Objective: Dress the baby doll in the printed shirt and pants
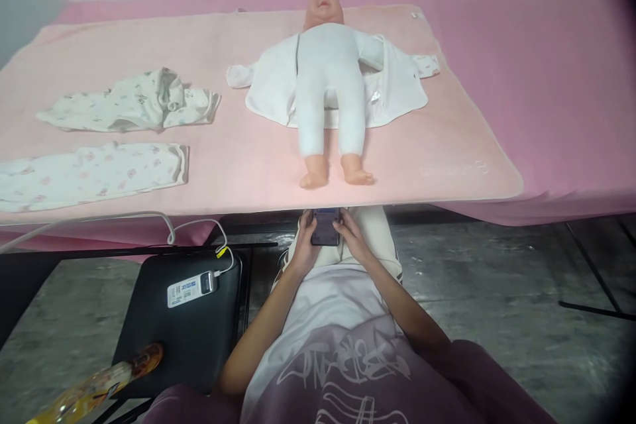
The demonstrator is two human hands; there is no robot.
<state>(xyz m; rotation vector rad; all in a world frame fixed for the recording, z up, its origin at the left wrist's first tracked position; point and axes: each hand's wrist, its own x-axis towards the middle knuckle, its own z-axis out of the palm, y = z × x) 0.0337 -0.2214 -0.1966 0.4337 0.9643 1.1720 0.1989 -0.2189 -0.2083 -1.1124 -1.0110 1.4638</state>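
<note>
Left hand (pixel 307 238) and right hand (pixel 352 234) grasp the two sides of a phone (pixel 326 228) above the lap; beyond it, on the pink-covered surface (pixel 487 93), a doll (pixel 328 73) lies face-up on a spread white garment (pixel 273 89)

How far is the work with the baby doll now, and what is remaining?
Done: the doll lies on the spread white garment. In hand: only a phone, between left hand and right hand. Apparently left: the garment's front is open; a crumpled patterned cloth and a flatter one lie aside. Whether both arms fill the sleeves, I cannot tell.
</note>
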